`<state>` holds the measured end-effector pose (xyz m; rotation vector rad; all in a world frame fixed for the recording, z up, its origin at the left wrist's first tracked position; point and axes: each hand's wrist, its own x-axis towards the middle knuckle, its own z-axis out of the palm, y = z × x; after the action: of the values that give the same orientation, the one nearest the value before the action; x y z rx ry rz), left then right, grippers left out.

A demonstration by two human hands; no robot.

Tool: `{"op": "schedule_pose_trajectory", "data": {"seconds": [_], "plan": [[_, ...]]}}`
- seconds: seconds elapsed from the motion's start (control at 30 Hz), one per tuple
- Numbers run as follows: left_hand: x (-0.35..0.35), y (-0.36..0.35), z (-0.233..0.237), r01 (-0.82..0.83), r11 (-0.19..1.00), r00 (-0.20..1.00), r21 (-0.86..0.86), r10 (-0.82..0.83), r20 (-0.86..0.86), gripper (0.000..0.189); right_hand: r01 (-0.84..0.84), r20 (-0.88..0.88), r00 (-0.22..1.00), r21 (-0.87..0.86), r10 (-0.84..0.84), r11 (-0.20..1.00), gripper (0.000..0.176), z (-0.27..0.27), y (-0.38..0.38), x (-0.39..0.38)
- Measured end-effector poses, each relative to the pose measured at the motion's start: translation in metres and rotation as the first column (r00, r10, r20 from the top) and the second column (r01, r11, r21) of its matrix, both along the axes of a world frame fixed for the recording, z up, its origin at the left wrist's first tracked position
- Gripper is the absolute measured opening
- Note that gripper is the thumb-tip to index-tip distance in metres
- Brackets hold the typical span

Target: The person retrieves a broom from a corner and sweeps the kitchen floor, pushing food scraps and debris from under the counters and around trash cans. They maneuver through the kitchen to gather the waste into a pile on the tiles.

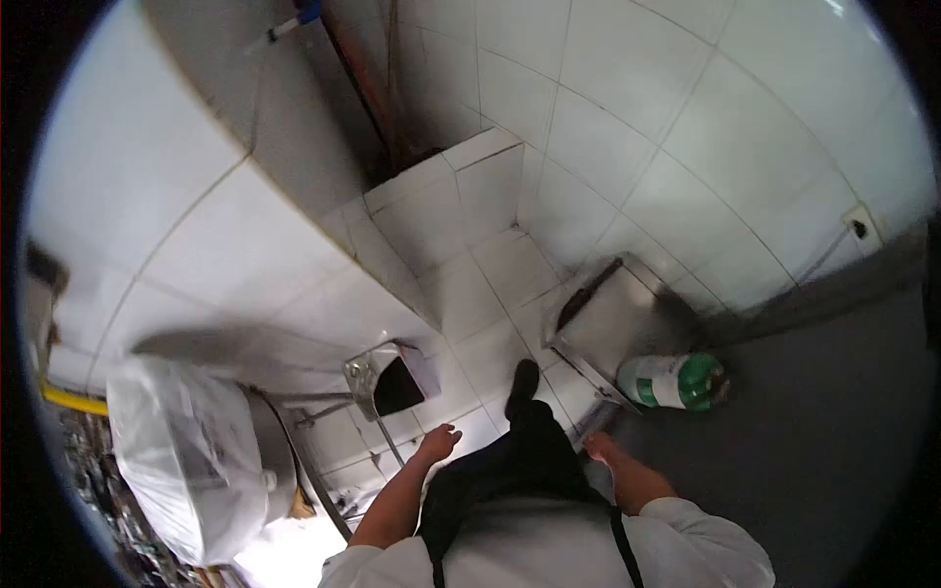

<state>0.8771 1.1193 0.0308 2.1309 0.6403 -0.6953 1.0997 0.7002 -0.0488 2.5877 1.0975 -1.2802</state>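
My left hand [438,444] hangs low beside my dark apron [510,465], its fingers loosely apart and nothing in it. Just past it stands an open metal can [392,380] with a dark inside, a thin stick leaning at its near side. On the other side of the apron is my right hand [598,448], fingers curled in, right by a greyish edge. I cannot tell what, if anything, it holds. A little beyond that hand a metal stand [622,309] sits low against the wall, with a large green-and-white bottle [676,381] lying at its near edge.
One dark shoe [523,382] steps forward on the white tiled floor [480,343]. At left stands a large container covered with white plastic [186,456]. A tiled ledge [451,186] and a partition wall [265,245] are ahead. A wall socket [861,228] is at right.
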Motion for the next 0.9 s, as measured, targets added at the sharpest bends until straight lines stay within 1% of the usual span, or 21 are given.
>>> {"op": "schedule_pose_trajectory", "data": {"seconds": [0.03, 0.07, 0.1, 0.17, 0.2, 0.23, 0.27, 0.3, 0.33, 0.37, 0.4, 0.43, 0.47, 0.5, 0.53, 0.6, 0.63, 0.7, 0.8, 0.87, 0.9], "plan": [[-0.006, 0.015, -0.035, 0.055, 0.997, 0.998, 0.055, -0.052, -0.046, 0.058, -0.137, -0.038, 0.99, -0.02, 0.136, 0.99, 0.032, 0.014, 0.024, 0.011], [0.02, 0.023, 0.013, -0.097, 0.995, 0.976, 0.017, 0.098, -0.197, 0.06, -0.269, -0.078, 0.961, -0.04, 0.266, 0.962, 0.034, 0.025, 0.038, 0.017], [0.03, 0.037, 0.008, -0.036, 0.999, 0.971, 0.032, 0.042, -0.234, 0.062, 0.067, -0.133, 0.989, 0.058, -0.059, 0.996, 0.034, 0.042, 0.062, 0.037], [0.035, 0.078, -0.072, 0.34, 0.938, 0.92, 0.065, -0.317, -0.231, 0.062, 0.682, -0.294, 0.723, 0.164, -0.625, 0.712, 0.035, 0.083, 0.122, 0.077], [0.089, 0.081, 0.007, 0.108, 0.992, 0.963, 0.069, -0.087, -0.256, 0.061, 0.769, -0.408, 0.627, 0.191, -0.664, 0.61, 0.035, 0.095, 0.145, 0.1], [0.116, 0.093, 0.008, 0.106, 0.988, 0.971, 0.112, -0.078, -0.228, 0.06, 0.843, -0.517, 0.522, 0.197, -0.678, 0.5, 0.035, 0.105, 0.164, 0.121], [0.13, 0.118, -0.038, 0.304, 0.946, 0.948, 0.113, -0.289, -0.132, 0.058, 0.843, -0.557, 0.527, 0.245, -0.641, 0.48, 0.035, 0.095, 0.177, 0.139], [0.166, 0.128, -0.02, 0.47, 0.843, 0.87, 0.261, -0.492, 0.024, 0.056, 0.844, -0.579, 0.524, 0.254, -0.624, 0.473, 0.033, 0.11, 0.191, 0.158], [0.195, 0.14, -0.051, 0.159, 0.966, 0.984, 0.204, -0.171, 0.044, 0.054, 0.822, -0.542, 0.56, 0.268, -0.627, 0.502, 0.034, 0.114, 0.202, 0.175], [0.25, 0.144, 0.004, -0.225, 0.971, 0.974, 0.085, 0.222, 0.038, 0.054, 0.799, -0.503, 0.595, 0.282, -0.628, 0.531, 0.034, 0.116, 0.21, 0.191], [0.287, 0.157, 0.011, -0.321, 0.944, 0.912, 0.08, 0.285, 0.295, 0.053, 0.818, -0.516, 0.57, 0.276, -0.64, 0.505, 0.034, 0.112, 0.217, 0.205], [0.314, 0.18, -0.027, -0.145, 0.907, 0.893, 0.395, -0.052, 0.447, 0.05, 0.749, -0.429, 0.659, 0.304, -0.617, 0.588, 0.036, 0.097, 0.218, 0.219], [0.379, 0.19, 0.067, -0.519, 0.851, 0.811, 0.078, 0.462, 0.359, 0.048, 0.741, -0.397, 0.666, 0.265, -0.631, 0.616, 0.036, 0.131, 0.231, 0.234], [0.42, 0.216, 0.067, -0.588, 0.807, 0.713, -0.049, 0.546, 0.44, 0.048, 0.735, -0.366, 0.673, 0.231, -0.643, 0.637, 0.036, 0.179, 0.258, 0.253], [0.456, 0.244, 0.066, -0.628, 0.758, 0.606, -0.174, 0.617, 0.502, 0.048, 0.849, -0.444, 0.517, 0.158, -0.732, 0.504, 0.033, 0.161, 0.262, 0.265], [0.535, 0.305, 0.079, -0.666, 0.68, 0.454, -0.306, 0.696, 0.557, 0.048, 0.983, -0.616, 0.139, -0.007, -0.775, 0.182, 0.033, 0.1, 0.221, 0.257], [0.57, 0.345, 0.055, -0.68, 0.697, 0.453, -0.228, 0.644, 0.616, 0.048, 0.996, -0.704, -0.051, -0.088, -0.708, 0.016, 0.038, 0.068, 0.204, 0.26], [0.634, 0.427, 0.004, -0.696, 0.707, 0.471, -0.123, 0.58, 0.665, 0.05, 0.969, -0.572, -0.245, -0.171, -0.783, -0.178, 0.036, 0.117, 0.225, 0.261], [0.705, 0.57, -0.07, -0.68, 0.719, 0.557, -0.142, 0.633, 0.537, 0.057, 0.973, -0.453, -0.152, -0.225, -0.878, -0.051, 0.034, 0.167, 0.268, 0.288], [0.737, 0.648, -0.092, -0.604, 0.751, 0.75, 0.268, 0.421, 0.51, 0.057, 0.961, -0.386, -0.084, -0.276, -0.919, 0.028, 0.033, 0.187, 0.293, 0.303], [0.752, 0.683, -0.095, -0.559, 0.733, 0.786, 0.386, 0.32, 0.53, 0.058, 0.937, -0.506, -0.315, -0.301, -0.803, -0.178, 0.034, 0.166, 0.274, 0.286]]}}
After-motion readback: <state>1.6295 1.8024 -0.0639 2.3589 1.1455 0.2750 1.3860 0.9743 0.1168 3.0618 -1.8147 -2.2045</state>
